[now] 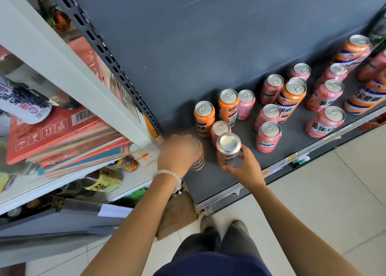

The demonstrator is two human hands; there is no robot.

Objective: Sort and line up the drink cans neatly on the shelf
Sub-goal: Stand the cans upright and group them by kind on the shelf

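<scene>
**Both hands gripping cans at the near-left corner of the shelf**

Hidden or unclear: the left hand (179, 152), wearing a pale bead bracelet (167, 174), is covering most of the orange-and-white aluminium can (198, 160) it is gripping from above; only the can's rim and lower label are showing. The right hand (243, 165) is wrapping its fingers round the lower body of a second orange can with a silver top (228, 148), hiding part of its label. That can is blurred, so its print is unreadable. Cans at the far right edge are being cut off by the frame.

Readable writing: "MIRINDA" is showing on the pink aluminium can (268, 136) just right of the right hand, and again on a pink can further back (271, 88). Chinese characters are showing on the tall orange-and-blue striped cans (290, 101); I cannot make them out reliably.

Positions: both gripped cans are sitting at the front-left of the dark grey metal shelf (208, 181), close beside each other. A short pink can (219, 130) is standing just behind the right-hand can, touching or nearly so. An orange can (204, 119) is standing behind it, beyond both hands. Remaining pink and orange cans are standing mixed, well to the right of the right hand.
</scene>
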